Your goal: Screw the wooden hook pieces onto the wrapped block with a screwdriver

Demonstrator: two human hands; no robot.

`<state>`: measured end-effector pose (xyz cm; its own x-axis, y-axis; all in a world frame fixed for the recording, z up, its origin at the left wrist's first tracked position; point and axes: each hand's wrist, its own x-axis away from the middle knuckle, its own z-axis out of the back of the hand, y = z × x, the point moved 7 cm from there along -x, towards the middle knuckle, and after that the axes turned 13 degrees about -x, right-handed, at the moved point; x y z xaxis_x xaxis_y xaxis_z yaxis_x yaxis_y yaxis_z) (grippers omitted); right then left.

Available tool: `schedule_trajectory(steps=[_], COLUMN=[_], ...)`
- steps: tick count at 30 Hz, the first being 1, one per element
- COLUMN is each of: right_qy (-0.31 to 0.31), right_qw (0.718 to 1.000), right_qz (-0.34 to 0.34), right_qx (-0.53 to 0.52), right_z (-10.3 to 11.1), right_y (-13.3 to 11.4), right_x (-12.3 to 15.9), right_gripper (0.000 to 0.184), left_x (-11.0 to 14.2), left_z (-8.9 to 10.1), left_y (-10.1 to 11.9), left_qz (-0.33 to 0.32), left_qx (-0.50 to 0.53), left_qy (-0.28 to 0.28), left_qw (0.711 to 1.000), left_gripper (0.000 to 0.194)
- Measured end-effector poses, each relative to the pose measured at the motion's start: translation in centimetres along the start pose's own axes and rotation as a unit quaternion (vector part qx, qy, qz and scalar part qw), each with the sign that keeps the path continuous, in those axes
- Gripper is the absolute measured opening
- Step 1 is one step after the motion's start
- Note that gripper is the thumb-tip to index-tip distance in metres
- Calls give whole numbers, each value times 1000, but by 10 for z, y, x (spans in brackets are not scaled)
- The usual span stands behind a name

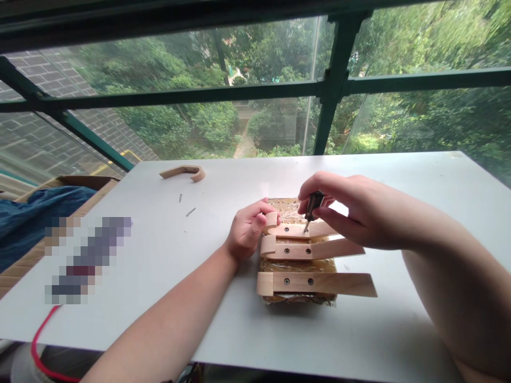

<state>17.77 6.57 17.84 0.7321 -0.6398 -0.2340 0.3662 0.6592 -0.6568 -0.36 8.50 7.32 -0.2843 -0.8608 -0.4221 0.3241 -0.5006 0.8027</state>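
Note:
My right hand (339, 205) grips a small screwdriver (315, 202) by its dark handle. Its tip meets the right-hand screw (306, 231) of the farthest wooden hook (295, 230). My left hand (249, 226) is closed around the curled end of that same hook, steadying it on a block wrapped in brown tape (283, 205). Nearer to me on the block lie a middle wooden hook (297, 249) and a front wooden hook (331, 284), each with two dark screws in it. The fingertips of my left hand are partly hidden behind the curl.
A loose wooden hook (183, 171) lies at the table's far left. Two loose screws (190, 211) rest on the white table (223, 314). A blurred-out object (90, 255) with a red cord (36, 340) is at left, beside a cardboard box (106, 186). Windows stand behind.

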Motion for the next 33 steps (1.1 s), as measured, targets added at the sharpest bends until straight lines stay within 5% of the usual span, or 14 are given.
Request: schedule_trajectory(steps=[15, 33], right_qy=[-20, -30], right_qw=[999, 999], right_qz=[-32, 11], right_qx=[15, -9], right_z=[5, -8], right_y=[2, -2], right_x=[4, 4], right_gripper=[20, 26], left_x=[0, 3], left_z=[0, -2], left_y=[-2, -6], left_qz=[-1, 7], left_qx=[3, -4], left_qy=[7, -5], left_qw=[1000, 1000], left_gripper=[53, 54])
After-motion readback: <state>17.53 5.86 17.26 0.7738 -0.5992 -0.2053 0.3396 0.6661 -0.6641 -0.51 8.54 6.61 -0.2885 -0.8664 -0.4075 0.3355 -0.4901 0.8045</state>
